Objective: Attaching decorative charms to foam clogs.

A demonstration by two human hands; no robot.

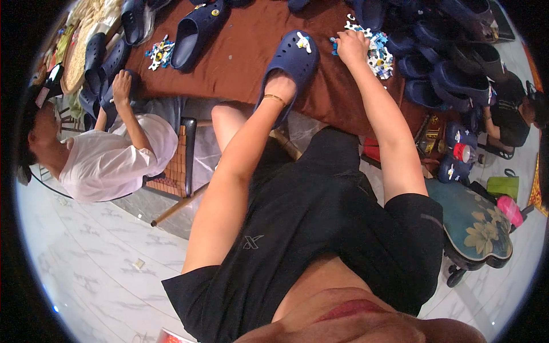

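Note:
My left hand [281,87] reaches into a navy clog [293,57] at the edge of the brown-covered table, holding it with the toe pointing away. Its fingers are hidden inside the shoe. On top of that clog's toe sits a white and yellow charm [303,43]. To the right, my right hand [352,47] rests with curled fingers on a pile of small white, blue and yellow shoe charms [378,54]. What its fingertips hold, if anything, is too small to make out.
Many navy clogs [452,80] are heaped at the right. Another clog [196,37] and a small charm pile [160,54] lie on the brown cloth [229,74]. A person in white [120,154] handles a clog at the left. A blue floral stool [472,223] stands lower right.

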